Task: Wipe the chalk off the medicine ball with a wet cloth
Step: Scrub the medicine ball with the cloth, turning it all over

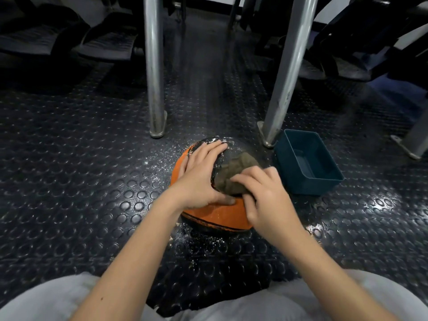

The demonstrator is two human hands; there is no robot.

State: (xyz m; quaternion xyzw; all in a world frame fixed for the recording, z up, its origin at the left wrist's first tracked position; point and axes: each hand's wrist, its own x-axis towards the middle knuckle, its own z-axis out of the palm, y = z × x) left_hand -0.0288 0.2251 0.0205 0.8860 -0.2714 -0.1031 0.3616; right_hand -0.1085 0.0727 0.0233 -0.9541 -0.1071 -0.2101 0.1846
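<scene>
We had the medicine ball (pixel 217 216), orange with black panels, resting on the studded black floor (pixel 81 181). Our left hand (pixel 201 174) lay on the ball's upper left side, released, with fingers straight and spread and the thumb stretched along the orange panel. Our right hand (pixel 266 195) was on the ball's right side, its fingers curled over a crumpled, dull brown cloth (pixel 236 172) and grasping it against the black panel. White chalk (pixel 213 141) clung to the far top of the ball, just past our left fingertips, and more lay scattered on the floor to the ball's left and on its near side. A dark teal bin (pixel 308 188) stood just beside the ball on the right. Two metal legs (pixel 155 77) rose from the floor behind the ball. Our knees in pale trousers (pixel 46 302) were on the ball's near side.
</scene>
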